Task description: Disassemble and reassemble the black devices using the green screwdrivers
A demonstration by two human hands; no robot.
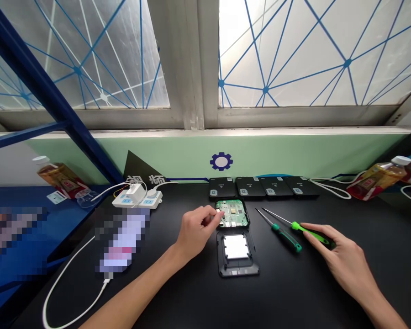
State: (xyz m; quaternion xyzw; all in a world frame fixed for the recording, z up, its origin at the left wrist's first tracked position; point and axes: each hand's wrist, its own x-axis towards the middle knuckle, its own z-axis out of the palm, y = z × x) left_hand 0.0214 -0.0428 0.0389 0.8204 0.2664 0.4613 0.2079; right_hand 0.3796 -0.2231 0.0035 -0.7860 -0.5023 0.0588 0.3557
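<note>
My left hand (197,228) has its fingers curled and its thumb at the left edge of a small black device casing (247,219). Inside the casing a green circuit board (239,212) lies face up; my fingertips hide part of its left side. Just below it lies the black cover (238,268) with a white square pad (236,246). At the right, my right hand (344,256) grips the handle of a bright green screwdriver (310,230), which lies low over the table with its tip pointing up and left. Beside it rests a dark green screwdriver (287,238), untouched.
Several closed black devices (248,186) stand in a row at the back. On the left are a white power strip (137,200), a blurred phone (123,240) and its white cable (50,292). Drink bottles stand at far left (63,180) and far right (376,178).
</note>
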